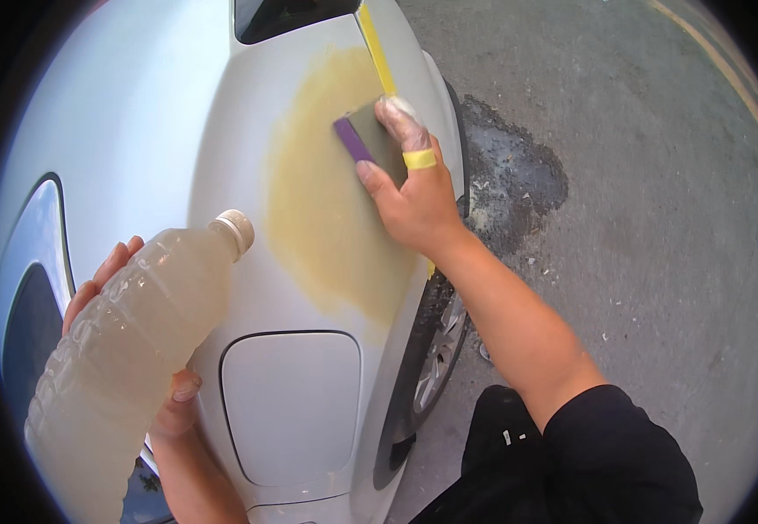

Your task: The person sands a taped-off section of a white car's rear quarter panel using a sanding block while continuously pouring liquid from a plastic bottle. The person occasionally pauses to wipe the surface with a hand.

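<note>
My left hand is wrapped round a big clear plastic bottle of cloudy liquid. The bottle tilts up to the right, its white cap in place above the car's side. In my right hand is a sanding block with a purple edge and a grey-brown top. It rests against a large yellowish patch on the silver-white car panel. Clear film covers one or more of my right fingers, bound with a yellow tape band. The block's underside is hidden.
Yellow masking tape runs along a panel seam at the top. Nearer me are the fuel flap and a wheel. A car window lies at left. Grey pavement with a dark wet patch spreads to the right.
</note>
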Demonstrator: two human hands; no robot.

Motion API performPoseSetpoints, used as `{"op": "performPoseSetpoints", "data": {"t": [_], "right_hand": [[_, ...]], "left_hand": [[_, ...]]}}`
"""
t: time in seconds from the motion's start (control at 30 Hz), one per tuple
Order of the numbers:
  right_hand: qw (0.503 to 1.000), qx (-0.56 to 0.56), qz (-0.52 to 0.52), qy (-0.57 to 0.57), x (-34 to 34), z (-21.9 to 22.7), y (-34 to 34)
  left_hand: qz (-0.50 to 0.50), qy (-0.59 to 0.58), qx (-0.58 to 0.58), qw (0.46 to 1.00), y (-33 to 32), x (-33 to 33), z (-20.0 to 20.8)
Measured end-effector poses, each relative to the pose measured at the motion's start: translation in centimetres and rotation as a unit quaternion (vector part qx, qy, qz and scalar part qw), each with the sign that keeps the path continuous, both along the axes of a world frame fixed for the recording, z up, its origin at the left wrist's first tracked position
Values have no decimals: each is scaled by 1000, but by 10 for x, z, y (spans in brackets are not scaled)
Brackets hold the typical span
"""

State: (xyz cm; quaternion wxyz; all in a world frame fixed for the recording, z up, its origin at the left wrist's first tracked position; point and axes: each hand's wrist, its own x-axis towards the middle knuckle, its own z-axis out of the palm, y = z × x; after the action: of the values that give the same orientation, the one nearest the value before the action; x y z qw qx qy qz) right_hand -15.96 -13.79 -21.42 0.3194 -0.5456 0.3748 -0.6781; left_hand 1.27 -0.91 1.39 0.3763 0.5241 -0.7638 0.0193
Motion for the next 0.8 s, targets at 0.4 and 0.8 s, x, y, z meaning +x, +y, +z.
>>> {"op": "performPoseSetpoints", "data": {"t": [0.4, 0.8], "right_hand": [[996, -47, 49, 52, 9, -32, 155], [998, -22, 66, 9, 14, -58, 202]], "left_hand": [[5, -55, -14, 998, -1, 9, 18], [6, -39, -8, 999, -3, 6, 11]]}}
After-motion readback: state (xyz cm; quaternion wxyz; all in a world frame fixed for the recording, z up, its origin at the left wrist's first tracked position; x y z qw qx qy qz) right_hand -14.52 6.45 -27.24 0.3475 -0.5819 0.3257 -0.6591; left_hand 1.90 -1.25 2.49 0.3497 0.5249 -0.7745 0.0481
